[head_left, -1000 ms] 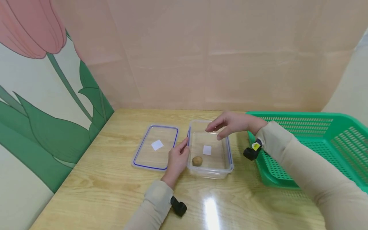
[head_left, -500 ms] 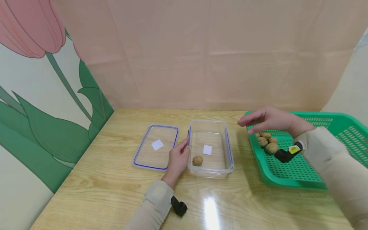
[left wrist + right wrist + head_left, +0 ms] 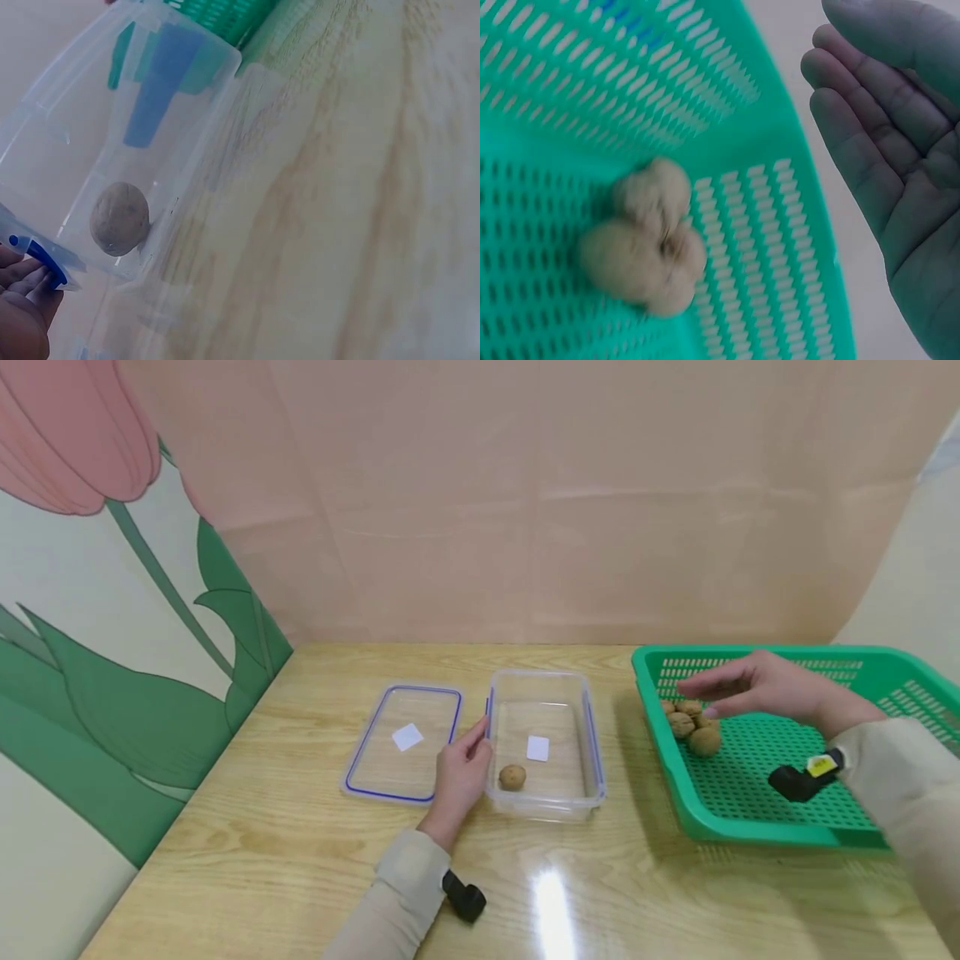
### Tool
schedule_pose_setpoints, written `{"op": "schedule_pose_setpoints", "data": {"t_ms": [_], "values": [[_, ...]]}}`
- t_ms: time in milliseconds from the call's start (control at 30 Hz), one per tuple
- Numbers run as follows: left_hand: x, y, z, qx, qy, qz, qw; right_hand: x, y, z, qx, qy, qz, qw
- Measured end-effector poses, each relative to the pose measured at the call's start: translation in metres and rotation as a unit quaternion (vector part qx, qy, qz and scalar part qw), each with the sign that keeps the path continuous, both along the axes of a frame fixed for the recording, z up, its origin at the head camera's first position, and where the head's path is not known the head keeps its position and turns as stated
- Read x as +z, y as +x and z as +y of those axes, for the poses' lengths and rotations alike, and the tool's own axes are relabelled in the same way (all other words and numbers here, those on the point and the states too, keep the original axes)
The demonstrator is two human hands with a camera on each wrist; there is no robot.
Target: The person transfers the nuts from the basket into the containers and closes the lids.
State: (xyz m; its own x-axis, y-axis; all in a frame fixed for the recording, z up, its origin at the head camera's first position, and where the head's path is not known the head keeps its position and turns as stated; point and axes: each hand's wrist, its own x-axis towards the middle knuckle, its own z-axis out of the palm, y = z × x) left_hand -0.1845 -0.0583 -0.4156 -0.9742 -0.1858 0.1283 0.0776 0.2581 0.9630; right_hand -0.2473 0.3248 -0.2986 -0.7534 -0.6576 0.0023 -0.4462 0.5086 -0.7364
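My left hand (image 3: pixel 461 774) holds the left side of a clear plastic food container (image 3: pixel 558 781), its fingers at the blue-edged side flap (image 3: pixel 41 262) in the left wrist view. A single walnut (image 3: pixel 512 777) lies in the container's near left corner, beside a white square (image 3: pixel 537 748). Over the green plastic basket (image 3: pixel 693 814) hovers my right hand (image 3: pixel 780 689), fingers extended and nothing in its grasp. Below its fingertips several walnuts (image 3: pixel 705 742) cluster at the basket's left end; the right wrist view shows these walnuts (image 3: pixel 626 259) blurred, apart from the palm.
To the left of the container lies its clear lid (image 3: pixel 375 768) with a blue seal and a white square. The wooden table (image 3: pixel 262 860) meets a pinkish cloth backdrop (image 3: pixel 450 527). A tulip mural (image 3: pixel 97 710) covers the left wall.
My right hand has moved right, from above the container to above the basket, bringing the walnuts there into view. The left hand stays on the container, and the walnut inside remains in its corner.
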Motion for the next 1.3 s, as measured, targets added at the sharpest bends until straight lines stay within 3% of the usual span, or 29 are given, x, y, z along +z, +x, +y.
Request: {"op": "schedule_pose_setpoints", "data": {"t_ms": [400,567,833,1100,1300], "values": [[-0.001,0.001,-0.001,-0.003,0.002,-0.002,1.0000,-0.038,-0.008,0.032,-0.051,0.052,-0.061,0.9955],[0.000,0.001,-0.001,-0.003,0.004,-0.004,1.0000,-0.050,-0.013,0.033,-0.071,0.080,-0.051,0.9930],[0.001,0.001,0.000,-0.001,0.001,0.007,1.0000,-0.060,-0.016,0.032,-0.063,0.088,-0.049,0.9929],[0.002,0.000,0.000,-0.003,0.007,0.003,1.0000,-0.065,-0.016,0.031,-0.077,0.091,-0.045,0.9918],[0.002,0.002,0.000,-0.008,0.012,-0.011,0.9998,-0.073,-0.015,0.030,-0.060,0.089,-0.052,0.9929]]}}
